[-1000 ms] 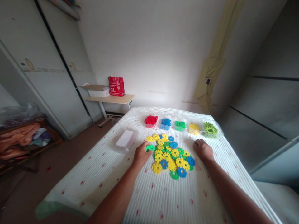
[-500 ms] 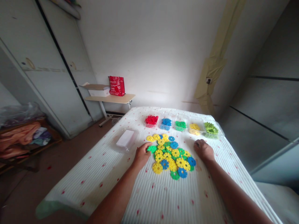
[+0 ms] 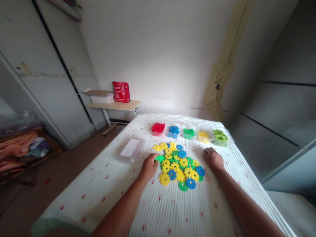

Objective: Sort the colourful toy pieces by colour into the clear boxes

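My left hand (image 3: 149, 165) rests at the left edge of a loose pile of flat notched plastic discs, its fingertips closed on the rim of a green disc (image 3: 160, 158). Yellow discs (image 3: 183, 162), blue discs (image 3: 191, 183) and more green ones overlap across the pile on the bed-like surface. To the right of the pile, my right hand (image 3: 213, 158) lies on the cover with its fingers curled in. Whether anything is inside that hand is hidden.
Behind the pile, clear tubs hold red pieces (image 3: 158, 128), blue discs (image 3: 174, 131), green discs (image 3: 189, 132), yellow discs (image 3: 203, 136) and light-green pieces (image 3: 220, 136). A clear lid with a white label (image 3: 130, 147) lies left. Beyond stands a side table (image 3: 118, 105) with a red bag (image 3: 120, 92).
The whole view has shifted slightly, so everything sits a little further left. Both hands keep their places beside the pile, and the discs look unmoved.
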`<state>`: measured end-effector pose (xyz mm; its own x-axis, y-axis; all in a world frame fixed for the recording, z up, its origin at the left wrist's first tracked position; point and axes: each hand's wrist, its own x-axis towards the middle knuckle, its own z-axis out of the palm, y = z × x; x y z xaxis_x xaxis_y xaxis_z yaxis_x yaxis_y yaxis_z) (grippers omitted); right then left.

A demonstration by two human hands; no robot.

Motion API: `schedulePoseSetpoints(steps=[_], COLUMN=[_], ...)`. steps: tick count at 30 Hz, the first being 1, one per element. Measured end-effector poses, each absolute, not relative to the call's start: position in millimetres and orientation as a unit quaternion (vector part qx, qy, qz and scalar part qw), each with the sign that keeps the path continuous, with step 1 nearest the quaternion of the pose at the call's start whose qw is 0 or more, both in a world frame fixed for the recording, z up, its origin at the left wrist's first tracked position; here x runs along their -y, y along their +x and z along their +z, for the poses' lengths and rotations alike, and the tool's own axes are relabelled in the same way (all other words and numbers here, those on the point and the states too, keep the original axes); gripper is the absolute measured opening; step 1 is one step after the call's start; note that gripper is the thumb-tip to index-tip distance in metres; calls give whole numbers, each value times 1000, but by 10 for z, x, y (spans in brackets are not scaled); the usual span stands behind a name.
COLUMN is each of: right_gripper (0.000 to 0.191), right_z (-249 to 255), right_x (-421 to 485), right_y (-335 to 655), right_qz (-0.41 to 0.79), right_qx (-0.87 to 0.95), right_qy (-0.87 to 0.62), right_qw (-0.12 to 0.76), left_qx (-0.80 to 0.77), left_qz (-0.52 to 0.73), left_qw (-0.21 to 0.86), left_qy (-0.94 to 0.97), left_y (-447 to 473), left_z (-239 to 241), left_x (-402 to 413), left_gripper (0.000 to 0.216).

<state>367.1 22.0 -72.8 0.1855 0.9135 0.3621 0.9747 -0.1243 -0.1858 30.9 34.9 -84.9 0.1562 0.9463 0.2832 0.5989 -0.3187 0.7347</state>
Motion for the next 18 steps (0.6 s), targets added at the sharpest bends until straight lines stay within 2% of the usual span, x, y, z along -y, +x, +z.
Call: schedulePoseSetpoints(steps=[7,18], right_gripper=[18,19], right_z=[-716,-683], right_x=[-213,-197], right_y=[3664,3643], right_qz=[-79,-62], right_qx=[632,633], right_qy=[-747,-750], right_qw=[191,182], left_qx=[-524,-533], left_qz=[317,346], left_qw=[173,197], left_qy=[771,747], left_y=[364,361], left_z=[-875,-844], left_x=[-331,-311], left_gripper=[41,36])
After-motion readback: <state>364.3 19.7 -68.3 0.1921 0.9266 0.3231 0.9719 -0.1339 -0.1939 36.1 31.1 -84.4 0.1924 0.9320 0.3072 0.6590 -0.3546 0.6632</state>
